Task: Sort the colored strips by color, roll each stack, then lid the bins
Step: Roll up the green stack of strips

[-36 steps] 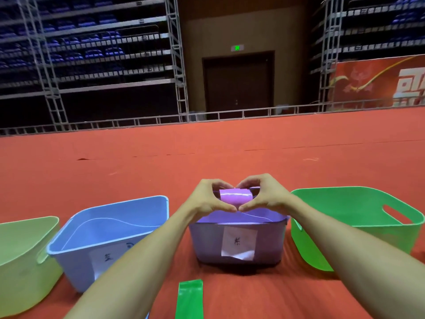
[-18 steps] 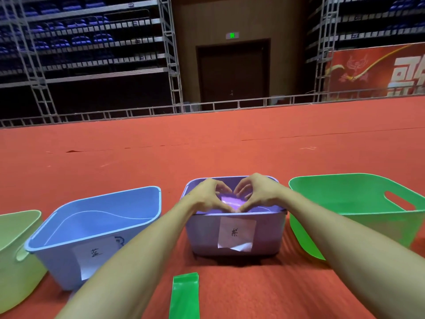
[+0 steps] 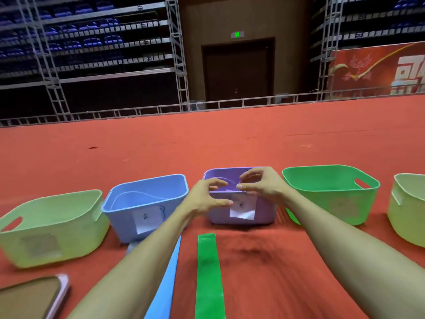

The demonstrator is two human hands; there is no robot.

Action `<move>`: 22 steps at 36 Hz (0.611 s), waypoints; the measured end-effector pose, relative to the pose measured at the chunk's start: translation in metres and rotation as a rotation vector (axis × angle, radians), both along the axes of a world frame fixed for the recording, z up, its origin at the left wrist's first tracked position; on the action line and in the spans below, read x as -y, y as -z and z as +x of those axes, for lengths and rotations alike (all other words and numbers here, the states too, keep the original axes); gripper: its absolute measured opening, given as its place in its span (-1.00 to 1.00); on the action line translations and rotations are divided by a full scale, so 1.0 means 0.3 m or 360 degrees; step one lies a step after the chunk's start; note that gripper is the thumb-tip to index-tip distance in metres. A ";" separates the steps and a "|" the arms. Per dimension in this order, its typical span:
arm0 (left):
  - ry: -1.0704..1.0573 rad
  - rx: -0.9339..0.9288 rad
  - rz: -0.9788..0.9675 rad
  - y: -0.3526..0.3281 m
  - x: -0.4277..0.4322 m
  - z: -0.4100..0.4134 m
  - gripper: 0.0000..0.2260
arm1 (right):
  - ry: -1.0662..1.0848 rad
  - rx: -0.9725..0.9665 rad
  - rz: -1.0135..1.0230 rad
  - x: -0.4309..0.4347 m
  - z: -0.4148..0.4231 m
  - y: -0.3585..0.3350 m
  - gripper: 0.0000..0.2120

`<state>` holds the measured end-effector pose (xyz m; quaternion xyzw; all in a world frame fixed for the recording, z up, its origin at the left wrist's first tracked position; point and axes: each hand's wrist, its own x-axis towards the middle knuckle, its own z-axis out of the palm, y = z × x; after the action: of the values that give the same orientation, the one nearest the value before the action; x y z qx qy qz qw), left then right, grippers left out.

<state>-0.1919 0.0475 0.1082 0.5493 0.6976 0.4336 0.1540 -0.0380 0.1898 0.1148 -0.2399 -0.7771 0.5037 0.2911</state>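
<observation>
A purple bin (image 3: 264,212) with a white paper label stands on the red floor in the middle of the row. My left hand (image 3: 207,196) and my right hand (image 3: 259,184) hover over its near rim, fingers spread, holding nothing. The purple roll is out of sight inside the bin. A green strip (image 3: 208,275) and a blue strip (image 3: 167,286) lie flat on the floor in front of the bins, partly under my left forearm.
Left of the purple bin stand a blue bin (image 3: 147,201) and a pale green bin (image 3: 53,224). To its right are a bright green bin (image 3: 328,192) and another pale green bin (image 3: 407,208). A lid (image 3: 32,298) lies at the bottom left. Red floor stretches to a metal rail.
Both hands lowered the purple roll into the purple bin and let it go; the fingers have opened and pulled back toward the near rim. The view has tilted down.
</observation>
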 end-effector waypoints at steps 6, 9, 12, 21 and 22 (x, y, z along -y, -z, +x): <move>-0.0063 0.0233 -0.0127 0.215 0.254 0.084 -0.56 | 0.0010 0.0063 -0.0188 0.198 0.021 0.129 -0.70; -0.0109 0.0272 -0.0216 0.326 0.346 0.107 -0.56 | 0.0036 0.0214 -0.0233 0.261 0.000 0.210 -0.75; -0.0132 0.0287 -0.0301 0.406 0.403 0.113 -0.56 | 0.0077 0.0315 -0.0175 0.296 -0.042 0.284 -0.76; -0.0078 0.0312 -0.0252 0.518 0.427 0.105 -0.55 | 0.0165 0.0676 0.0360 0.303 -0.191 0.416 -0.57; -0.0068 0.0313 -0.0246 0.521 0.426 0.102 -0.55 | 0.0157 0.0716 0.0405 0.300 -0.207 0.420 -0.54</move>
<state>-0.1613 -0.0803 -0.0481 0.4757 0.7220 0.4335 0.2542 -0.1002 0.0997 -0.0111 -0.3448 -0.8668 0.3211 0.1630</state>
